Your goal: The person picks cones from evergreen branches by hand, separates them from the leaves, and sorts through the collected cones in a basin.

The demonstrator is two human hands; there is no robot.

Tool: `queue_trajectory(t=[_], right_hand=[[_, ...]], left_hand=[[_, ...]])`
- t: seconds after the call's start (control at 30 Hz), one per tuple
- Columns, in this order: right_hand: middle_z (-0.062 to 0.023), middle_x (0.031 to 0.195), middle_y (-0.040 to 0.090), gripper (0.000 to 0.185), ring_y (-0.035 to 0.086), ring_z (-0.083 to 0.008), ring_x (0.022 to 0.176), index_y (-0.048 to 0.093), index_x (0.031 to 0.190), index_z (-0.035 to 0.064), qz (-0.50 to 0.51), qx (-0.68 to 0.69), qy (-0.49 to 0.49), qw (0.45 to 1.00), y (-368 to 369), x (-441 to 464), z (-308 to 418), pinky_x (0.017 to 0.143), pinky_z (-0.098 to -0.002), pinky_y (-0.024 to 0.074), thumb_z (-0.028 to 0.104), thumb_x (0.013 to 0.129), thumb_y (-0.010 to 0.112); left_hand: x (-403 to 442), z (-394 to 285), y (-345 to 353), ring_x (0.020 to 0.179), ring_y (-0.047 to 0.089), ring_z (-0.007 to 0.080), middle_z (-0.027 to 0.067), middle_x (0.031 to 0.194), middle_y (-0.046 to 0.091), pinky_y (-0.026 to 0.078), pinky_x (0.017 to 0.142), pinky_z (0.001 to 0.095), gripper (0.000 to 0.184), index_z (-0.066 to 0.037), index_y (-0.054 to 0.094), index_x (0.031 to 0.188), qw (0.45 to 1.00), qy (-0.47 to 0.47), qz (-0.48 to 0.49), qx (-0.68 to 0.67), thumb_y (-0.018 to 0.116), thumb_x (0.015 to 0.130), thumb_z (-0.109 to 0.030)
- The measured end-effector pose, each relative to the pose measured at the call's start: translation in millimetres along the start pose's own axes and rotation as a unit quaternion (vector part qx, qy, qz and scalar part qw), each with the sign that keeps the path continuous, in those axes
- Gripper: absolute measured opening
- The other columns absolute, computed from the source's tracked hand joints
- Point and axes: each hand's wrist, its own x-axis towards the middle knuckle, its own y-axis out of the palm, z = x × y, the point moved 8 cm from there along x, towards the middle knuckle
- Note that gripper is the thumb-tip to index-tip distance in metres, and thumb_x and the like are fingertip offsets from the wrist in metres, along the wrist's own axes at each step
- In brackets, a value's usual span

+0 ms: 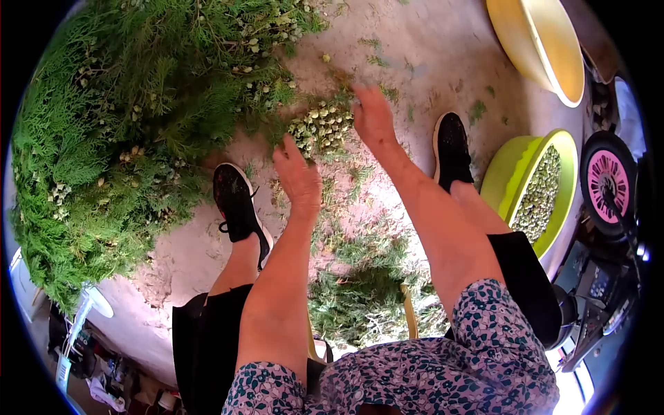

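Observation:
A small heap of pale green seed cones (321, 129) lies on the floor between my two hands. My left hand (299, 178) is at the heap's lower left side, with its fingers stretched out and apart and nothing visible in them. On the heap's right side is my right hand (373, 119), somewhat blurred, its fingers and thumb apart and no held thing showing. Whether the fingertips touch the cones I cannot tell. Just left of the heap rises a large pile of green conifer branches (131, 104), with cones still attached to many sprigs.
A yellow-green tub (501, 173) on the right holds many cones. Beyond it stands a yellow basin (532, 41). A pink-rimmed wheel (609, 181) is at the far right. Stripped sprigs (360, 297) lie beneath me, between my black shoes (235, 197). A white fan-like object (97, 302) is lower left.

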Motion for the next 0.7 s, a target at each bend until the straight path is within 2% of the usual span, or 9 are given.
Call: queue_trajectory(t=[0.13, 0.27, 0.33, 0.47, 0.53, 0.57, 0.63, 0.67, 0.7], right_hand=[[-0.0162, 0.112, 0.049, 0.046, 0.047, -0.0369, 0.096, 0.049, 0.114, 0.0062, 0.002, -0.092, -0.115, 0.989, 23, 60, 34, 0.082, -0.0418, 0.0420, -0.003, 0.069, 0.055], [-0.0144, 0.117, 0.047, 0.050, 0.047, -0.0359, 0.099, 0.048, 0.117, 0.0070, 0.111, -0.134, -0.087, 0.981, 59, 78, 33, 0.082, -0.0412, 0.0425, -0.003, 0.069, 0.055], [-0.0115, 0.112, 0.050, 0.050, 0.048, -0.0326, 0.096, 0.051, 0.114, 0.0078, 0.232, -0.168, -0.125, 0.950, 74, 58, 53, 0.079, -0.0391, 0.0429, -0.004, 0.066, 0.055], [-0.0089, 0.106, 0.053, 0.044, 0.049, -0.0301, 0.093, 0.055, 0.105, 0.0084, 0.200, -0.131, -0.219, 0.946, 77, 11, 73, 0.077, -0.0371, 0.0431, -0.004, 0.063, 0.056], [-0.0073, 0.100, 0.054, 0.037, 0.049, -0.0287, 0.090, 0.058, 0.097, 0.0085, 0.275, -0.162, -0.212, 0.924, 79, -14, 73, 0.075, -0.0356, 0.0429, -0.004, 0.062, 0.057], [-0.0073, 0.100, 0.054, 0.037, 0.049, -0.0287, 0.090, 0.058, 0.097, 0.0085, 0.277, -0.162, -0.209, 0.924, 69, -24, 74, 0.075, -0.0356, 0.0429, -0.004, 0.062, 0.057], [-0.0099, 0.099, 0.053, 0.035, 0.049, -0.0291, 0.090, 0.059, 0.096, 0.0066, 0.142, -0.048, -0.190, 0.970, 20, -25, 73, 0.077, -0.0362, 0.0427, -0.003, 0.063, 0.057], [-0.0125, 0.102, 0.051, 0.046, 0.050, -0.0321, 0.096, 0.053, 0.108, 0.0067, 0.086, -0.063, -0.180, 0.978, 7, -28, 66, 0.079, -0.0390, 0.0429, -0.003, 0.064, 0.060], [-0.0125, 0.102, 0.051, 0.046, 0.050, -0.0321, 0.096, 0.053, 0.108, 0.0067, 0.087, -0.066, -0.179, 0.978, 1, -36, 61, 0.079, -0.0390, 0.0429, -0.003, 0.064, 0.060]], left_hand=[[3, -18, 1, 0.099, 0.047, 0.0337, 0.0193, 0.116, 0.040, 0.044, 0.080, 0.0372, 0.076, -0.007, 0.033, 0.129, 0.997, 0.068, 0.010, 0.028, 0.068, 0.062, 0.005], [11, -6, -3, 0.105, 0.045, 0.0360, 0.0192, 0.120, 0.036, 0.042, 0.083, 0.0383, 0.082, -0.005, 0.027, 0.133, 0.999, 0.035, 0.005, 0.041, 0.069, 0.063, 0.002], [15, -7, -5, 0.112, 0.040, 0.0377, 0.0203, 0.123, 0.033, 0.039, 0.089, 0.0383, 0.087, -0.002, 0.021, 0.135, 0.999, 0.019, 0.019, 0.036, 0.070, 0.063, 0.000], [23, -11, -2, 0.108, 0.044, 0.0363, 0.0177, 0.124, 0.035, 0.044, 0.084, 0.0393, 0.084, -0.005, 0.027, 0.133, 0.997, 0.068, 0.012, 0.026, 0.068, 0.060, 0.008], [18, -10, 1, 0.107, 0.044, 0.0356, 0.0173, 0.123, 0.036, 0.044, 0.084, 0.0389, 0.084, -0.005, 0.028, 0.132, 0.994, 0.100, 0.028, 0.038, 0.068, 0.060, 0.008], [14, -13, 3, 0.106, 0.045, 0.0350, 0.0169, 0.122, 0.037, 0.044, 0.083, 0.0385, 0.083, -0.005, 0.028, 0.132, 0.989, 0.133, 0.038, 0.050, 0.068, 0.060, 0.008], [6, -17, -1, 0.105, 0.046, 0.0339, 0.0163, 0.121, 0.038, 0.045, 0.081, 0.0374, 0.083, -0.006, 0.030, 0.131, 0.990, 0.129, 0.030, 0.050, 0.069, 0.059, 0.007], [6, -13, -1, 0.103, 0.047, 0.0337, 0.0162, 0.120, 0.038, 0.046, 0.080, 0.0374, 0.083, -0.008, 0.031, 0.131, 0.994, 0.091, 0.039, 0.045, 0.070, 0.059, 0.007], [5, -8, -1, 0.102, 0.048, 0.0335, 0.0161, 0.120, 0.038, 0.046, 0.078, 0.0374, 0.083, -0.009, 0.032, 0.131, 0.997, 0.053, 0.050, 0.040, 0.070, 0.059, 0.007]])
